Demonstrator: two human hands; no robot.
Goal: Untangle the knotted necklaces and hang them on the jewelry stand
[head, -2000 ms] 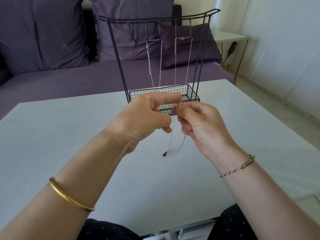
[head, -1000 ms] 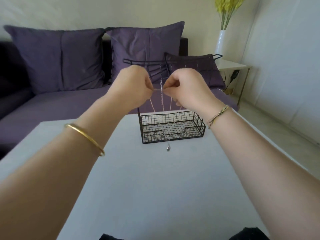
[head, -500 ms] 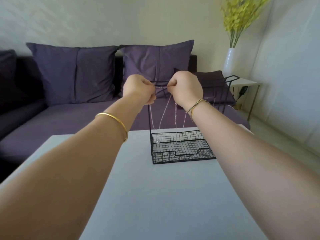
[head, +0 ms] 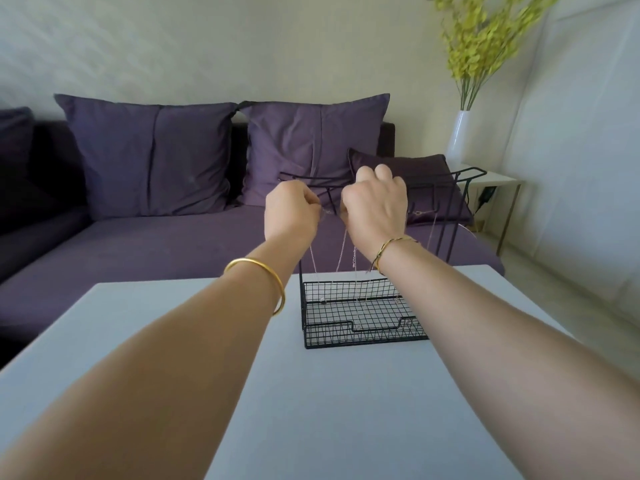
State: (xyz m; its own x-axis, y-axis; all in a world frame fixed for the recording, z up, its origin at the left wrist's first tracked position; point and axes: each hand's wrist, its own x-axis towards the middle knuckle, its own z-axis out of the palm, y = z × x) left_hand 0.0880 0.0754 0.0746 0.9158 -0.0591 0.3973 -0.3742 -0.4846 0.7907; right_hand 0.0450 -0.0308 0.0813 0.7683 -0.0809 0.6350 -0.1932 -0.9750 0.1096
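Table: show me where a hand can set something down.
The table is bare on the near side of the jewelry stand, between the forearms, and left of the stand toward the sofa. It is crowded at the stand's top bar, where both hands work among hanging chains.

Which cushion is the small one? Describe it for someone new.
Find the purple sofa behind the white table. The small cushion lies at its right end, behind the black wire stand; unlike the two large upright cushions, it is low and piped.
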